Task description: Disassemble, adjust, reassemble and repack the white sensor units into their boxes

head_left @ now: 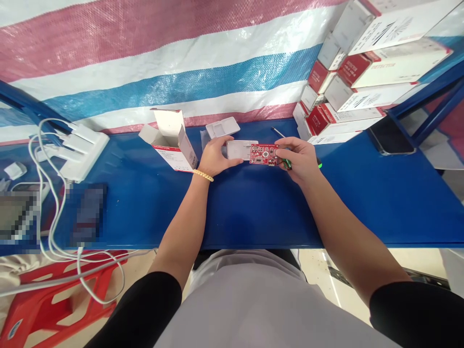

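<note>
My left hand [216, 155] grips a white plastic housing [237, 149] by its left side, over the blue table. In my right hand [297, 157] is a red circuit board [264, 153], held at its right edge. The board's left edge overlaps the housing's right end; whether they touch is unclear. Dark wires and a green part show by my right fingers. Behind my left hand lies a white plastic cover [223, 127] on the table. An open white and red box [174, 152] stands left of my left hand.
Stacked detector boxes [366, 108] fill the back right, with a dark phone [391, 134] beside them. A thin screwdriver-like tool [278, 132] lies behind my right hand. At the left are a white power strip [86, 153] with cables and a red stool [54, 309] below.
</note>
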`<state>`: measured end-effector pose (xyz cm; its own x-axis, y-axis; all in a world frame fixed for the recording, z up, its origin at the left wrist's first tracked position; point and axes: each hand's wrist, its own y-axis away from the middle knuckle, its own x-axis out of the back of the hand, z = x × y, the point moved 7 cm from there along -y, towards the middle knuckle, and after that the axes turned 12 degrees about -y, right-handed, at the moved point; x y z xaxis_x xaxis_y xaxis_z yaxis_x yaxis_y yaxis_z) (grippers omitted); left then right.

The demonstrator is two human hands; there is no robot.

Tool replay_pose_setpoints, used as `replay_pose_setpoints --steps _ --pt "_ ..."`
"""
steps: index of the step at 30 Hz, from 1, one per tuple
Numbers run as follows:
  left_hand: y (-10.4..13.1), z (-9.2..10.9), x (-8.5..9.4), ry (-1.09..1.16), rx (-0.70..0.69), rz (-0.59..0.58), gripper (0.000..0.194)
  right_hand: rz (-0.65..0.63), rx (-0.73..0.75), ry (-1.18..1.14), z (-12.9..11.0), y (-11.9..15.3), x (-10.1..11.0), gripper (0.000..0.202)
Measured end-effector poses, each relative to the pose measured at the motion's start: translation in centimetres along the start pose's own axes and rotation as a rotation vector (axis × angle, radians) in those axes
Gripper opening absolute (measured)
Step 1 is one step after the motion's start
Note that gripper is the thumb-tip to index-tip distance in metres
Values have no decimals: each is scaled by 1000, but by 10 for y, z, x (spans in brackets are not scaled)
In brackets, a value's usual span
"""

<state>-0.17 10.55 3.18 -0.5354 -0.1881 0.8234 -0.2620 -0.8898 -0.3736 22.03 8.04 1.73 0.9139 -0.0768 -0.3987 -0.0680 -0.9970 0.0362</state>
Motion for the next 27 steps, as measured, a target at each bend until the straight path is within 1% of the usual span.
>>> replay_pose_setpoints --steps 4,10,11,13,15,17,19,21,24,27 --pt "1 -8 -1 -105 68 -32 61 -40 33 -7 -2 1 -1 23" --pt "0 -14 -10 -187 79 -125 54 -50 90 80 -2 0 1 20" --pt "0 -13 -10 -192 72 -118 54 -41 98 93 -1 0 1 19" --pt "-2 -9 -7 -175 54 -70 52 -18 116 118 -2 0 2 19" --pt "-2 -1 -2 -97 30 -11 49 0 136 148 -2 0 3 20" --pt "-2 12 -2 53 -7 -6 46 0 153 177 -2 1 3 21" --pt "0 26 -8 237 -56 -77 50 -8 167 192 -2 2 3 21" --pt "2 34 -17 388 -75 -141 61 -6 181 189 -3 2 4 21" --pt "2 31 -30 582 -11 -178 72 5 188 174 -3 4 2 21" --pt "0 21 -40 729 48 -202 70 15 141 141 0 3 -2 23"
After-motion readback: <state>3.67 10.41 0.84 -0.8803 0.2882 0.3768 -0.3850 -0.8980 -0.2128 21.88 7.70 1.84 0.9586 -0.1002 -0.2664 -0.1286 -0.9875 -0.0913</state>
